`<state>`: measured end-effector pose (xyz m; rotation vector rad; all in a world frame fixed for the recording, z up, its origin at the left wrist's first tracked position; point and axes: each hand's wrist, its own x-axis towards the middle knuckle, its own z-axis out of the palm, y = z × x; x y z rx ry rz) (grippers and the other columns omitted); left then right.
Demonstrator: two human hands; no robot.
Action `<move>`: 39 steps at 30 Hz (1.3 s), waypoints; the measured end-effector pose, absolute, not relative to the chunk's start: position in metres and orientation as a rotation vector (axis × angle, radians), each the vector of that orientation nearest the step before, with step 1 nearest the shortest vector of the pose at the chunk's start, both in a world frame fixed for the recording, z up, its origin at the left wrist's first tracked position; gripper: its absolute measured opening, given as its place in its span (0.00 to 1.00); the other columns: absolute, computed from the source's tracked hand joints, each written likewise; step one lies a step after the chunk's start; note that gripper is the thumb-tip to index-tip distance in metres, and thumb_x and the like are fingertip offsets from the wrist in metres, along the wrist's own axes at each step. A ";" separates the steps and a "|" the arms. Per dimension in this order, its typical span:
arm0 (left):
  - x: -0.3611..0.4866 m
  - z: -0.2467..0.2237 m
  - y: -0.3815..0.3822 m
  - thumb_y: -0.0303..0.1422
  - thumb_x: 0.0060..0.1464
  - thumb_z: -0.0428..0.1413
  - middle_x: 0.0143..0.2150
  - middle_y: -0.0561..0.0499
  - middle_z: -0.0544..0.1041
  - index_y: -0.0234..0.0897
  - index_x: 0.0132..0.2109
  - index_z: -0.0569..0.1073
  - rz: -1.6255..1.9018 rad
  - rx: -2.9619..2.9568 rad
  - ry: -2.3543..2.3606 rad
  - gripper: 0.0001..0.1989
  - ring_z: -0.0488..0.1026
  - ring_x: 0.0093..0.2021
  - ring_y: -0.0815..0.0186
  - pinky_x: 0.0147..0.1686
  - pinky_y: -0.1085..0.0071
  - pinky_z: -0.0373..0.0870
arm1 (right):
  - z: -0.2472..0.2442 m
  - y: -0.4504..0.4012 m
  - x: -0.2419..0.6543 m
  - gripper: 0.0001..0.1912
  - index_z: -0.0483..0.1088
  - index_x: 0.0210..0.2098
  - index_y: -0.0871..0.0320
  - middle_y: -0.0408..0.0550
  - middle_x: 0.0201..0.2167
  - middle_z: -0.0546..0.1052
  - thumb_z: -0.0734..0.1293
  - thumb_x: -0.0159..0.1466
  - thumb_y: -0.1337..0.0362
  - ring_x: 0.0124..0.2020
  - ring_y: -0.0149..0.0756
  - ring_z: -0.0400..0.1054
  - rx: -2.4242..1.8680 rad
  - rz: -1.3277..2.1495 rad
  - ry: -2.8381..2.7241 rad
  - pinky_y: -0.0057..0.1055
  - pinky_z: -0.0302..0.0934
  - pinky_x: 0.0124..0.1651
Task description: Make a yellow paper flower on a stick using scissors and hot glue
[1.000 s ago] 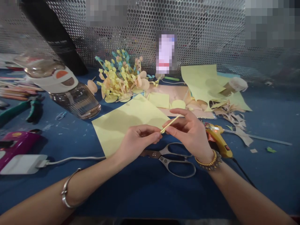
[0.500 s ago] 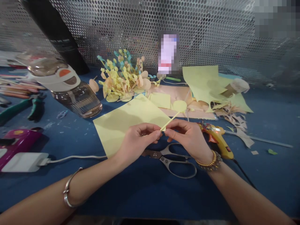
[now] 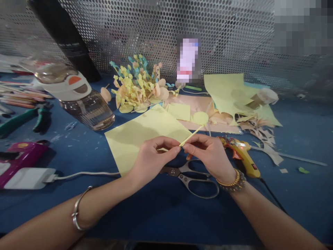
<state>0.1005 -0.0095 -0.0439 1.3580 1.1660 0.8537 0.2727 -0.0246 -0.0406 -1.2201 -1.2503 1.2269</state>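
Observation:
My left hand [image 3: 156, 156] and my right hand [image 3: 208, 152] meet at their fingertips, both pinching a thin pale yellow paper stick [image 3: 191, 136]. The stick slants up and to the right, and its far end reaches a round yellow paper disc [image 3: 200, 118]. I cannot tell whether the two are joined. A square pale yellow paper sheet [image 3: 137, 139] lies partly under my left hand. Steel-bladed scissors [image 3: 189, 178] lie on the blue mat just below my hands, and a yellow hot glue gun [image 3: 241, 156] sits beside my right hand.
Behind the sheet stands a cluster of yellow, peach and teal paper leaves [image 3: 136, 86]. A clear water bottle [image 3: 87, 107] lies to the left, near green-handled pliers [image 3: 26, 121] and coloured pencils. Paper offcuts [image 3: 260, 135] lie to the right. A perforated metal panel [image 3: 234, 41] stands at the back.
Over the last second my hands have come closer together, and the stick has swung up to the disc. The whole view has shifted slightly.

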 end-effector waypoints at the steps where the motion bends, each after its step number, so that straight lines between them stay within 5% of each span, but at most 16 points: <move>1: 0.100 -0.044 -0.010 0.39 0.48 0.62 0.29 0.54 0.77 0.40 0.33 0.77 0.856 1.367 1.167 0.08 0.73 0.25 0.70 0.22 0.77 0.69 | -0.041 -0.025 0.273 0.06 0.75 0.28 0.59 0.42 0.23 0.75 0.73 0.53 0.63 0.21 0.28 0.68 -1.220 1.226 -1.250 0.24 0.69 0.23; 39: 0.096 -0.041 -0.003 0.39 0.52 0.58 0.29 0.54 0.78 0.42 0.36 0.79 0.744 1.436 1.086 0.08 0.70 0.28 0.70 0.25 0.78 0.65 | -0.041 -0.027 0.271 0.07 0.73 0.33 0.59 0.44 0.27 0.74 0.69 0.59 0.61 0.25 0.29 0.68 -1.266 1.012 -1.505 0.22 0.66 0.22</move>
